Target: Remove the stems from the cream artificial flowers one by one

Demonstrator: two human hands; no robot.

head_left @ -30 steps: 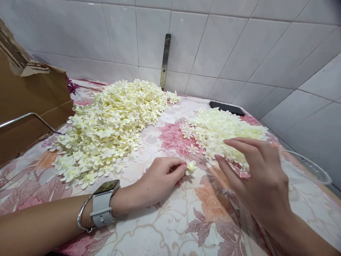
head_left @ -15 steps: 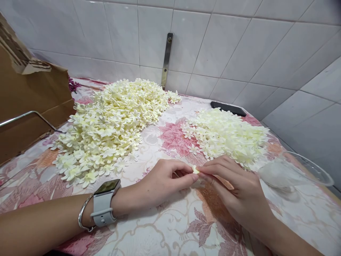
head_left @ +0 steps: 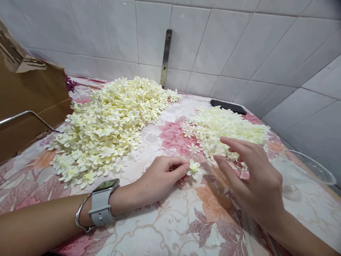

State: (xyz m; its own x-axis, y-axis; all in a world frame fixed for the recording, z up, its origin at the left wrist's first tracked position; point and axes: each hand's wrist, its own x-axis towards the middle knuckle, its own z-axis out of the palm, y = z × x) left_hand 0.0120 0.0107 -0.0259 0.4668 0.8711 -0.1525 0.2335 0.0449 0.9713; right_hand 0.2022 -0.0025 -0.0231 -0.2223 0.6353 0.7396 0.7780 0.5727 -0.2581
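My left hand (head_left: 160,177) rests on the flowered tablecloth (head_left: 170,220) and pinches a small cream artificial flower (head_left: 194,168) between thumb and fingertips. My right hand (head_left: 250,181) hovers just to the right of it with fingers spread, nothing in it, close to the near edge of the smaller flower pile (head_left: 226,129). A much larger pile of the same cream flowers (head_left: 112,124) lies to the left. A grey smartwatch (head_left: 102,206) and a bangle are on my left wrist.
A black phone (head_left: 227,106) lies by the tiled wall behind the small pile. A clear plastic bowl (head_left: 306,170) stands at the right edge. A cardboard box (head_left: 29,103) with a metal bar stands at the left. A metal bracket (head_left: 165,57) is on the wall.
Half a second ago both hands pinched the flower together. My right hand has since let go and lifted away with fingers spread, while my left keeps the flower.
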